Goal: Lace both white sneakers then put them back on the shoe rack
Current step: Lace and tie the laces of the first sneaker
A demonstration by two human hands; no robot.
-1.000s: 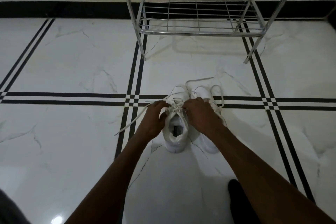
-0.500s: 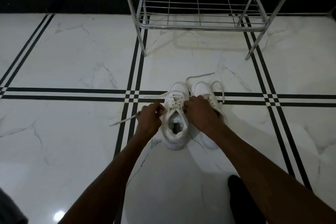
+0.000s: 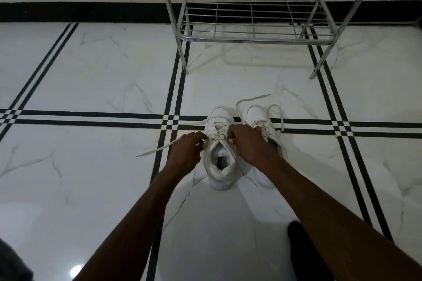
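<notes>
Two white sneakers stand side by side on the marble floor, toes pointing away from me. The left sneaker [image 3: 220, 166] is laced most of the way up. My left hand [image 3: 186, 154] pinches its lace at the left eyelets; the lace's free end [image 3: 153, 149] trails left across the floor. At the sneaker's right top eyelets, my right hand [image 3: 250, 143] is closed on the other lace end. That hand and forearm partly hide the right sneaker [image 3: 259, 118], whose loose lace [image 3: 251, 99] loops around its toe.
A chrome wire shoe rack [image 3: 255, 39] stands just beyond the sneakers against the wall, its lower shelf bare. A dark shape [image 3: 303, 251] lies on the floor near my right forearm. White marble with black inlay lines spreads all around.
My left hand has drawn the lace tighter and moved in toward the sneaker, shortening the trailing end on the floor. The camera has tilted slightly; the shoes stay in place.
</notes>
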